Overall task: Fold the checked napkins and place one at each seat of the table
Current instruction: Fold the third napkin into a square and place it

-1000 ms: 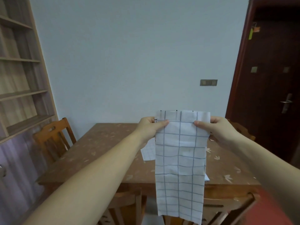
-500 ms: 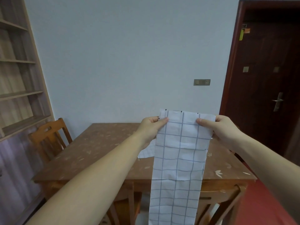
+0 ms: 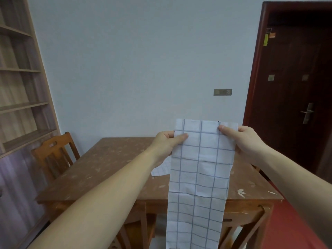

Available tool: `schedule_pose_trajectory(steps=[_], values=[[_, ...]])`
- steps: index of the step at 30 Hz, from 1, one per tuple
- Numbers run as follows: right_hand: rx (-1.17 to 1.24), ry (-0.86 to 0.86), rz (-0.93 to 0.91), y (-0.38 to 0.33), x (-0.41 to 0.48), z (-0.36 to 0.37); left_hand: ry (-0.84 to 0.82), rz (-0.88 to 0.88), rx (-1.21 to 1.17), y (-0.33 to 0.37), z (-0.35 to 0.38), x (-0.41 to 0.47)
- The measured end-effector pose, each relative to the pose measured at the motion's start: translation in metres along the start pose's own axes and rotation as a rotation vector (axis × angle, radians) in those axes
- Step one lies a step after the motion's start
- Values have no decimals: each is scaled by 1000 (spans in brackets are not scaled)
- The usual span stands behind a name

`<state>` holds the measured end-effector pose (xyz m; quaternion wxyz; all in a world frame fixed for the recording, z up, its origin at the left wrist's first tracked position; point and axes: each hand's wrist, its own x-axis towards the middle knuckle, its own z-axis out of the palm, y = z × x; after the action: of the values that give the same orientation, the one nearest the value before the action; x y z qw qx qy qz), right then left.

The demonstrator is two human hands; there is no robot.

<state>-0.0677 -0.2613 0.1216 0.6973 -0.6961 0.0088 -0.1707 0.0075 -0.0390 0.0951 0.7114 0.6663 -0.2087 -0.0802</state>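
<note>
A long white napkin (image 3: 199, 177) checked with thin grey-blue lines hangs in the lower centre of the frame, folded into a narrow strip with faint horizontal creases; its bottom runs off the lower edge. The left hand (image 3: 165, 142) pinches its upper left corner between thumb and curled fingers, and the right hand (image 3: 240, 141) pinches the upper right corner the same way, so the top edge is stretched flat. Two napkins show: this one, and a second napkin (image 3: 160, 168) lying on the brown speckled wooden table (image 3: 107, 168), partly hidden behind the left wrist. Three wooden chairs are plain: one chair (image 3: 53, 153) at the table's left side, two pushed in at the near edge. Beyond stand a pale blue-grey wall (image 3: 143, 60) with one socket plate (image 3: 222, 92), wooden shelves (image 3: 19, 87) at upper left, and a dark red-brown door (image 3: 296, 87) at right.
</note>
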Motion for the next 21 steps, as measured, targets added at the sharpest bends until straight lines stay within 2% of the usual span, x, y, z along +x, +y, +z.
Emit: schedule_pose_trajectory(steps=[5, 8, 11, 14, 17, 19, 21], values=[[-10, -132, 38, 2, -3, -6, 59, 45, -73, 1, 1, 3], [-39, -149, 33, 5, -3, -9, 102, 64, -101, 1, 1, 7], [-22, -141, 22, 3, -2, -9, 33, 13, -131, -2, 0, 4], [-2, -96, 8, 1, -1, -10, -91, -98, 18, -14, 0, -3], [36, -35, 23, 6, 3, -12, -67, -124, 25, -24, 4, -5], [44, -78, 84, 12, 2, -14, -32, -99, -33, -27, 6, -1], [-20, -195, 153, 17, -1, -15, 19, -81, -68, -28, 5, 4]])
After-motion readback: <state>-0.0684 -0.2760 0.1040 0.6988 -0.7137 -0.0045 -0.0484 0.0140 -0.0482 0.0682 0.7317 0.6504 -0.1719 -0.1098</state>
